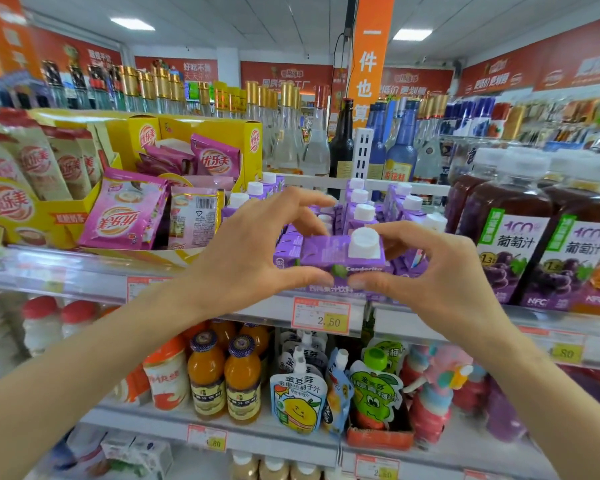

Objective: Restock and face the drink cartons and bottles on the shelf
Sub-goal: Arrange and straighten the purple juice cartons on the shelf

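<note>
Left hand (257, 258) and right hand (440, 268) both clamp the front purple juice carton (340, 258) at the lip of the shelf (84, 271). Each hand pinches it: thumbs meet on the lower front face, fingers curl over the top and back edges.

Carton position: upright, white screw cap (363, 242) on top toward its right side, printed face toward me. It sits at the head of the block of like purple cartons (361, 209), directly above the price tag (321, 315) reading 2.50. I cannot tell whether its base rests on the shelf or is lifted just clear; the thumbs hide the bottom edge.

Key relation: the carton lies squarely between the two hands, neither clearly nearer. Its long axis runs vertically; its broad face runs left to right, parallel to the shelf edge. The row runs straight back from it.

Neighbours: grape juice bottles (510, 237) stand just beside on the right; pink milk tea sachets (129, 216) in a yellow display box on the left.

Judgement: facing step, mid-task. Next move probably calls for a small slide or twist to square the carton flush with the edge. Risk: knocking the cartons behind out of line.
</note>
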### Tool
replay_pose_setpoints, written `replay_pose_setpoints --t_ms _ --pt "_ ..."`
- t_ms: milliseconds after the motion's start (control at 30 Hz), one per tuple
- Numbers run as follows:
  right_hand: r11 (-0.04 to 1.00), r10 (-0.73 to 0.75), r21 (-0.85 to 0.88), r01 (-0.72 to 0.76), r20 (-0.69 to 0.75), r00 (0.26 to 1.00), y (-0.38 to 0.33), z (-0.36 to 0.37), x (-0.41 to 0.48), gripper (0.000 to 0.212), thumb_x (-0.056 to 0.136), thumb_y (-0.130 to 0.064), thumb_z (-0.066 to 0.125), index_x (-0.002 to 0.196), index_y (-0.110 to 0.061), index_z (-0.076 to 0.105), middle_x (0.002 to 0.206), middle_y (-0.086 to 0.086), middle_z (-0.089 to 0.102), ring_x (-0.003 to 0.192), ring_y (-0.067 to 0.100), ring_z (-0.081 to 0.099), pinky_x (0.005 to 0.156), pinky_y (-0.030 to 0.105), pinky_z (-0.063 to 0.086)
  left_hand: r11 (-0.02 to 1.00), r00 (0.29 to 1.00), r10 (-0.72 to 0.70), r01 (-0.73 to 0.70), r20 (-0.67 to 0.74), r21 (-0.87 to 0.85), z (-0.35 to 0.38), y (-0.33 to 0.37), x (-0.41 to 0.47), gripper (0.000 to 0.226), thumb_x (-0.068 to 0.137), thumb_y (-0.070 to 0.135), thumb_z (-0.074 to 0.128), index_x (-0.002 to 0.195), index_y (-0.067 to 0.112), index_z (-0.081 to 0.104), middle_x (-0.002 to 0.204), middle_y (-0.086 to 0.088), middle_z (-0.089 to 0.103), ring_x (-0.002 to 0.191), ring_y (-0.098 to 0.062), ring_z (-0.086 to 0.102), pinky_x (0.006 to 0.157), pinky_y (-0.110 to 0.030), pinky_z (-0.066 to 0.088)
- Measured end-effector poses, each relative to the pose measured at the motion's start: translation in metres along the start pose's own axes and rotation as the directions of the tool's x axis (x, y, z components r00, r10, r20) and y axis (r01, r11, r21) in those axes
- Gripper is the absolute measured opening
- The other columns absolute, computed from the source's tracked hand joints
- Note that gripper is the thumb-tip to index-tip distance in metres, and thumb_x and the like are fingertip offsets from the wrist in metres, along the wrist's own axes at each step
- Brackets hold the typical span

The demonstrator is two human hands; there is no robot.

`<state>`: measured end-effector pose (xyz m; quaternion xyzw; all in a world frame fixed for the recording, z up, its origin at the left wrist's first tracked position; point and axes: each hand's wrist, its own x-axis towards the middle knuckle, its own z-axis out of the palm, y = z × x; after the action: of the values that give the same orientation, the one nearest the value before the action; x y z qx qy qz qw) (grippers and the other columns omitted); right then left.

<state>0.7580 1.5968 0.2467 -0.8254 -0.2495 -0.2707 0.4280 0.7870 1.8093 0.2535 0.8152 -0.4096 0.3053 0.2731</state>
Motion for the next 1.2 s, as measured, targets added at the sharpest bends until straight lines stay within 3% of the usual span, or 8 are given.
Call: replay_pose_setpoints --t_ms 100,267,367,467,633,767,1033,1200 --pt "0.996 -0.052 -0.066 0.055 0.047 0.998 0.000 0.002 0.004 0.048 0.051 -0.055 0.071 0.095 -0.048 0.055 0.084 -0.020 0.063 0.082 -0.003 0.059 0.076 0.006 0.043 0.993 0.996 0.071 -0.076 0.057 0.093 -0.002 -0.001 0.004 0.046 0.075 0.049 0.062 0.108 0.017 0.063 0.092 0.010 0.062 0.087 -0.004 0.053 0.081 -0.013 0.037" --pt "0.978 -0.136 -0.147 0.148 0.089 0.987 0.007 -0.009 0.027 0.050 0.071 -0.052 0.067 0.117 -0.035 0.059 0.097 -0.018 0.065 0.091 0.001 0.060 0.086 0.013 0.046 0.994 0.995 -0.052 0.042 0.089 0.105 -0.031 -0.014 0.030 0.044 0.070 0.048 0.069 0.102 0.017 0.066 0.088 0.011 0.061 0.075 -0.002 0.055 0.075 -0.004 0.039" --pt "0.882 -0.287 -0.384 0.273 0.021 0.958 0.021 -0.012 0.048 0.028 0.085 -0.023 0.069 0.111 -0.014 0.069 0.099 0.001 0.069 0.091 0.017 0.063 0.086 0.035 0.051 0.961 0.983 -0.168 0.147 0.071 0.235 -0.048 -0.031 0.068 0.038 0.074 0.032 0.077 0.106 0.014 0.066 0.092 0.006 0.063 0.075 -0.002 0.056 0.065 -0.001 0.037" --pt "0.816 -0.307 -0.490 0.308 0.083 0.948 0.031 -0.005 0.061 0.017 0.087 -0.008 0.063 0.100 -0.006 0.074 0.098 0.008 0.072 0.091 0.027 0.066 0.085 0.041 0.052 0.918 0.973 -0.202 0.147 0.114 0.369 -0.043 -0.053 0.106 0.036 0.077 0.031 0.074 0.108 0.015 0.066 0.103 0.000 0.067 0.086 -0.011 0.058 0.065 -0.015 0.038" --pt "0.841 -0.271 -0.459 0.287 0.101 0.957 0.033 -0.003 0.070 0.015 0.088 -0.004 0.063 0.096 -0.006 0.076 0.095 0.008 0.073 0.088 0.027 0.067 0.086 0.042 0.051 0.883 0.892 -0.318 0.154 0.322 0.444 -0.014 -0.088 0.147 0.038 0.078 0.033 0.074 0.111 0.016 0.064 0.110 0.000 0.065 0.089 -0.011 0.052 0.060 -0.019 0.035" --pt "0.860 -0.262 -0.428 0.278 0.097 0.960 0.034 -0.004 0.071 0.014 0.086 -0.004 0.066 0.094 -0.007 0.076 0.089 0.009 0.073 0.082 0.025 0.067 0.084 0.040 0.052 0.883 0.815 -0.359 0.138 0.455 0.449 0.003 -0.104 0.166 0.040 0.078 0.034 0.074 0.111 0.015 0.063 0.112 0.000 0.062 0.102 -0.017 0.056 0.078 -0.027 0.041" --pt "0.833 -0.320 -0.446 0.327 0.093 0.943 0.038 -0.001 0.071 0.011 0.081 0.000 0.069 0.087 -0.005 0.077 0.082 0.009 0.072 0.075 0.028 0.066 0.076 0.043 0.054 0.866 0.711 -0.434 0.162 0.553 0.472 0.020 -0.123 0.171 0.038 0.077 0.033 0.075 0.108 0.014 0.063 0.102 0.002 0.061 0.091 -0.014 0.053 0.064 -0.024 0.037" --pt "0.831 -0.324 -0.448 0.328 0.089 0.942 0.039 -0.001 0.071 0.010 0.081 -0.002 0.070 0.088 -0.005 0.077 0.082 0.008 0.073 0.075 0.028 0.067 0.077 0.042 0.054 0.866 0.693 -0.439 0.156 0.572 0.476 0.027 -0.128 0.167 0.032 0.077 0.034 0.075 0.101 0.019 0.060 0.102 0.002 0.060 0.094 -0.016 0.054 0.069 -0.026 0.037"
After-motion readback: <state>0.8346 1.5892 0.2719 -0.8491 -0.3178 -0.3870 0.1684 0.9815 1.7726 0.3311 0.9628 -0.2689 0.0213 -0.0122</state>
